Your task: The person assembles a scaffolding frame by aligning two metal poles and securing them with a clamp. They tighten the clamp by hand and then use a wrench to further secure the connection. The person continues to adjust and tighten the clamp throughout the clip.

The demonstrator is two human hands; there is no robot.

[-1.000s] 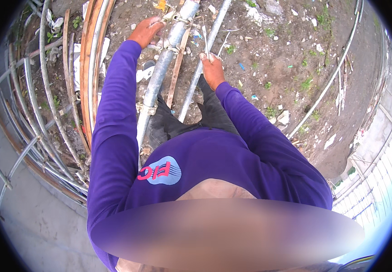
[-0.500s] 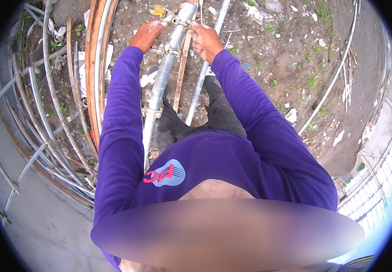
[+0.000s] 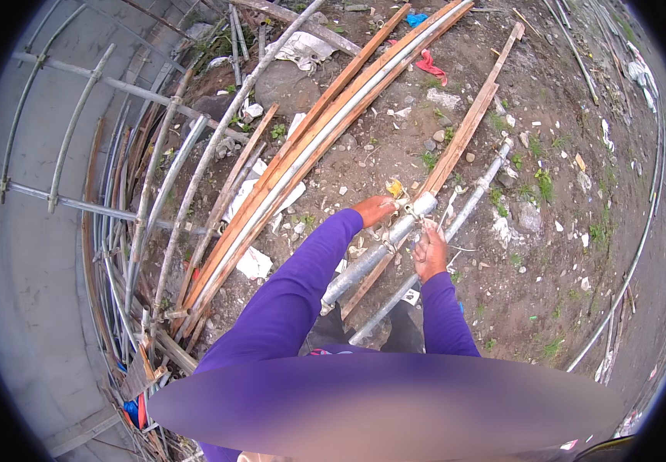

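Observation:
A thick grey metal pipe (image 3: 358, 275) slants up in front of me, with pipe clamps fitted round it near its far end. My left hand (image 3: 375, 212) is closed at the left side of the clamp (image 3: 405, 206) nearest that end. On the pipe's right side my right hand (image 3: 429, 252) is closed, its fingertips pinching the same clamp's other side. A second clamp (image 3: 388, 241) sits round the pipe a little closer to me. Fine parts of the clamp are hidden by my fingers.
Just right of the thick pipe lies a thinner metal pipe (image 3: 456, 212), with a wooden plank (image 3: 464, 142) beyond. Long timbers (image 3: 325, 138) lie to the left. Farther left, a pipe frame (image 3: 79, 131) stands by a grey wall (image 3: 33, 308). Stones and scraps litter the dirt (image 3: 533, 292).
My view has swung, so my hands and the pipe now appear lower and farther right, with more ground visible ahead. Both hands stay at the clamp by the pipe's end.

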